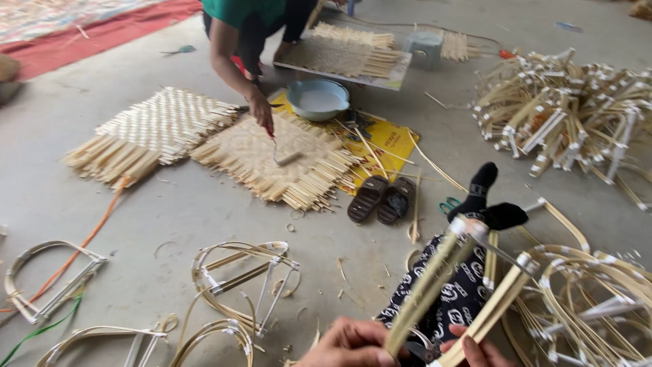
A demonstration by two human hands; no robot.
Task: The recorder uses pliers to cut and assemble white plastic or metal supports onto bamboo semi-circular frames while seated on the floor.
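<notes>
On the concrete floor | left hand [350, 343] clenched round a bamboo strip [431, 285] | right hand [475, 348] pinching a second strip [499, 302] over the lap | risk: splinters, or strips slipping from grip.

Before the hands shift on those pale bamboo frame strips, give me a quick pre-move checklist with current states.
1. Left hand gripping a pale bamboo strip: ok, fingers closed round its lower end.
2. Right hand on the second bamboo strip: ok, though partly cut off by the frame edge.
3. White-taped strip ends apart: ok, a gap shows.
4. Dark tool between the hands: cannot tell what it is.
5. Co-worker's hand brushing a woven bamboo mat: ok, well away from the strips.
6. Brown sandals and green-handled scissors: ok, lying beyond the strips.
</notes>
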